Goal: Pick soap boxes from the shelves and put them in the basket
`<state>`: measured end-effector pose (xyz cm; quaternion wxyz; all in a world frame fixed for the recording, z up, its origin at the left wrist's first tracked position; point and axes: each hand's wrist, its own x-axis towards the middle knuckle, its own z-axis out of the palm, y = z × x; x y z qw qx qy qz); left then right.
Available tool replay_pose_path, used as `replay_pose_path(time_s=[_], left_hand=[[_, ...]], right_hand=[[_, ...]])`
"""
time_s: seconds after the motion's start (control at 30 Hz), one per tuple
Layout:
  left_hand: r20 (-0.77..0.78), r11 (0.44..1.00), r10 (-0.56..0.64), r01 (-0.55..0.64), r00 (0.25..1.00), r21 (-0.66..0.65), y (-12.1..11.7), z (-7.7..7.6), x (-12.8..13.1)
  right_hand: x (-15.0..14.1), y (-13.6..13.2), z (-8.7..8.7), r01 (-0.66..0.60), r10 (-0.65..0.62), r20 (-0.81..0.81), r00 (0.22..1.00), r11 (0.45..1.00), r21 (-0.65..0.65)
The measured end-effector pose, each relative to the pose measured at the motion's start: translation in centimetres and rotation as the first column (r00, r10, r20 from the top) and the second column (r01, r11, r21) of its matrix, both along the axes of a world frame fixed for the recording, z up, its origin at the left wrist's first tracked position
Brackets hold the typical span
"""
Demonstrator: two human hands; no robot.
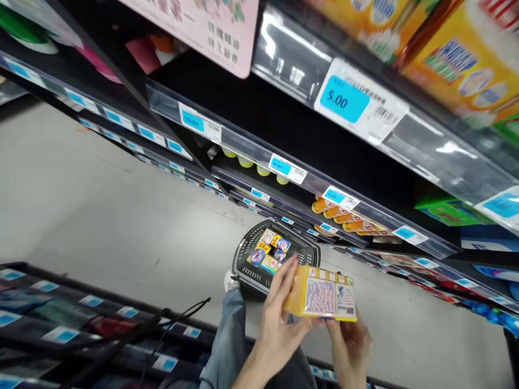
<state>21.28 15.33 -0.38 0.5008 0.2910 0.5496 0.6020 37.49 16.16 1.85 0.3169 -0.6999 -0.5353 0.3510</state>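
Observation:
A yellow box (320,292) with a printed text panel is held up between both hands, above the aisle floor. My left hand (279,302) grips its left end, fingers along the far side and thumb underneath. My right hand (351,343) holds it from below at the right, its fingers partly hidden behind the box. Just beyond, a black shopping basket (239,259) stands on the floor with several colourful packages (270,251) lying in it.
Shelves with blue-and-white price tags (344,100) run along the right, holding orange-yellow packs (450,65) and orange bottles (344,216). A lower shelf edge with tags (91,300) lines the left. Grey floor (121,216) lies between; a black cord (178,316) hangs near my leg (227,335).

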Motion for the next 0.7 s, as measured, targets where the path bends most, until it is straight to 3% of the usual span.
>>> replay_pose_path(time_s=[0.1,0.2,0.33,0.43,0.57,0.7], left_hand=[[-0.226,0.996,0.018,0.003,0.974,0.095,2.5,0.0,0.4],[-0.345,0.975,0.05,0.03,0.937,0.222,5.9,1.4,0.7],[-0.452,0.923,0.078,0.107,0.889,0.37,10.7,4.5,0.8],[-0.522,0.874,0.101,0.175,0.847,0.453,14.2,6.1,0.7],[-0.598,0.85,0.093,0.25,0.796,0.464,18.9,7.7,0.3],[-0.702,0.851,-0.002,0.37,0.712,0.373,23.9,9.1,-0.4]], right_hand=[[0.9,2.6,-0.1,0.016,-0.032,0.111,0.993,0.989,0.144],[1.3,5.2,0.5,-0.015,-0.03,0.164,0.986,0.964,0.266],[0.8,9.0,2.8,-0.023,-0.04,0.123,0.992,0.882,0.471],[0.3,12.3,5.1,-0.05,0.037,0.034,0.999,0.809,0.585],[0.5,17.1,7.2,-0.116,0.153,0.0,0.988,0.754,0.646],[2.1,22.1,7.2,-0.168,0.218,-0.005,0.976,0.767,0.619]])
